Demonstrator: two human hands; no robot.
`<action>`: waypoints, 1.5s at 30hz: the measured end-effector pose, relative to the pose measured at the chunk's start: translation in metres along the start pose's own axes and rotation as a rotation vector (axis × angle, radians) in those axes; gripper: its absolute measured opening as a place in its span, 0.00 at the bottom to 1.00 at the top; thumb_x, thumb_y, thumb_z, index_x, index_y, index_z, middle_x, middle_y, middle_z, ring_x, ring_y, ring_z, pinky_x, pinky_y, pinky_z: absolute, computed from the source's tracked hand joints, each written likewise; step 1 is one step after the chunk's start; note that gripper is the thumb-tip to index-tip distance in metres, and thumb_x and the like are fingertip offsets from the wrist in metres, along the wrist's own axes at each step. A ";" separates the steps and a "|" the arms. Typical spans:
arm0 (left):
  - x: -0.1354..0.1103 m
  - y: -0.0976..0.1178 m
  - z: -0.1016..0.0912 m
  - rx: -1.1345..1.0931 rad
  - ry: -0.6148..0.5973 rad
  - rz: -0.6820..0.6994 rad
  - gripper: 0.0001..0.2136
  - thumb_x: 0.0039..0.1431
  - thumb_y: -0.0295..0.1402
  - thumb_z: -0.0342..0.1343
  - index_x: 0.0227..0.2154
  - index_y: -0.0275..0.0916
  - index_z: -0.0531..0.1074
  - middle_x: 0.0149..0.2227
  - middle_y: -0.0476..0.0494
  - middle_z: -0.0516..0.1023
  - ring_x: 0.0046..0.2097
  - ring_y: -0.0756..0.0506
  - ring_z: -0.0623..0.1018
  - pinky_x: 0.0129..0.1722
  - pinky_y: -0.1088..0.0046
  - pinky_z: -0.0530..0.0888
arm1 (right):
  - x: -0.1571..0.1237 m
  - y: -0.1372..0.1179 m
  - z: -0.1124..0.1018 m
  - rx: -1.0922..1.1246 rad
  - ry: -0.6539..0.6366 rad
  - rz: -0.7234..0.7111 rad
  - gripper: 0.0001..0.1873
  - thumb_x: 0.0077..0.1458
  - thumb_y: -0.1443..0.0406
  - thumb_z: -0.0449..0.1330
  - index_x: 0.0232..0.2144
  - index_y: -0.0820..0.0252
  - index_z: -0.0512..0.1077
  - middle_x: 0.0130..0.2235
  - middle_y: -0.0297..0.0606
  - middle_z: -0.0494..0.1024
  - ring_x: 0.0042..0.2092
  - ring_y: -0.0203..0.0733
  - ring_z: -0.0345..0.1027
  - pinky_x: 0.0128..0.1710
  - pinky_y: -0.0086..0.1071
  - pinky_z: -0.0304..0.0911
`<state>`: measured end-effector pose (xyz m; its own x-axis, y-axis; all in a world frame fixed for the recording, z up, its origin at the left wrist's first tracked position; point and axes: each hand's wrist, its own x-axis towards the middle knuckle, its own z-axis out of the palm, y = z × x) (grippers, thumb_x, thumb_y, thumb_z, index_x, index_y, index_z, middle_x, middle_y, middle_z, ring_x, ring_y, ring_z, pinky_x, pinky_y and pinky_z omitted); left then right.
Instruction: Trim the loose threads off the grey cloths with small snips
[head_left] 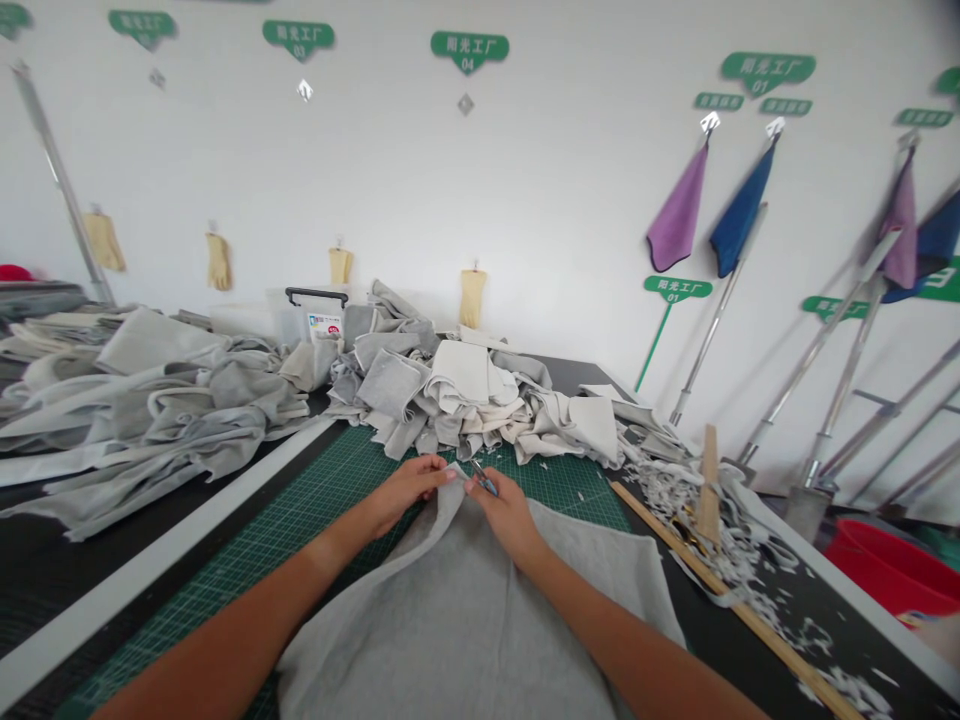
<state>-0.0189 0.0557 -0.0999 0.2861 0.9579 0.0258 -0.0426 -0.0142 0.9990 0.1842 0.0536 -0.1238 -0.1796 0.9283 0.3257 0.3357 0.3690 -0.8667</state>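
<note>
Two hands [457, 500] close together above green cutting mat [577, 490] on desk [697, 640]. Left pinches raised edge of grey cloth [450, 620], narrow grip; right holds small scissors [484, 480], blades at same edge. Cloth spreads over mat toward us, under both forearms. We see heap of grey and cream cloth pieces [435, 380] just beyond mat, wooden ruler [750, 617] and white scraps [675, 490] on desk to right, red tub [892, 570] past desk's right side.
</note>
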 end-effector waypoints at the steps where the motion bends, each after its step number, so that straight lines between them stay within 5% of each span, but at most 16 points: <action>1: -0.001 0.001 0.000 -0.007 -0.011 -0.006 0.15 0.54 0.43 0.65 0.32 0.36 0.72 0.28 0.52 0.69 0.29 0.52 0.65 0.30 0.75 0.60 | 0.000 0.000 0.000 -0.002 -0.002 -0.004 0.14 0.59 0.55 0.58 0.27 0.59 0.68 0.28 0.29 0.68 0.33 0.37 0.60 0.34 0.28 0.52; 8: -0.002 0.000 -0.005 -0.112 -0.172 -0.033 0.14 0.57 0.40 0.65 0.39 0.34 0.77 0.36 0.43 0.76 0.37 0.48 0.73 0.40 0.73 0.67 | 0.000 -0.002 0.000 -0.018 -0.013 0.008 0.13 0.59 0.56 0.57 0.27 0.59 0.68 0.28 0.29 0.68 0.33 0.37 0.61 0.34 0.28 0.52; 15: 0.004 -0.008 -0.010 -0.161 -0.169 -0.030 0.14 0.60 0.42 0.62 0.39 0.34 0.78 0.34 0.43 0.76 0.35 0.48 0.72 0.38 0.72 0.67 | 0.000 0.000 0.001 -0.020 -0.015 -0.004 0.13 0.59 0.56 0.57 0.28 0.59 0.68 0.29 0.30 0.70 0.34 0.38 0.62 0.36 0.28 0.53; 38: 0.002 -0.004 -0.011 -0.088 -0.007 0.009 0.17 0.54 0.45 0.66 0.37 0.35 0.75 0.35 0.45 0.75 0.37 0.48 0.73 0.40 0.72 0.67 | 0.002 -0.004 0.003 -0.020 -0.004 -0.021 0.13 0.58 0.56 0.58 0.27 0.59 0.69 0.29 0.30 0.69 0.35 0.39 0.62 0.35 0.28 0.52; 45: 0.005 -0.006 -0.015 -0.003 0.099 0.051 0.18 0.51 0.46 0.67 0.34 0.36 0.75 0.29 0.50 0.70 0.30 0.50 0.67 0.32 0.74 0.61 | 0.003 -0.004 0.005 -0.013 -0.018 -0.010 0.12 0.58 0.57 0.59 0.29 0.59 0.70 0.31 0.31 0.72 0.35 0.39 0.63 0.36 0.29 0.53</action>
<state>-0.0321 0.0646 -0.1067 0.1873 0.9796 0.0723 -0.0572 -0.0626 0.9964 0.1779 0.0549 -0.1212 -0.1993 0.9236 0.3275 0.3462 0.3790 -0.8582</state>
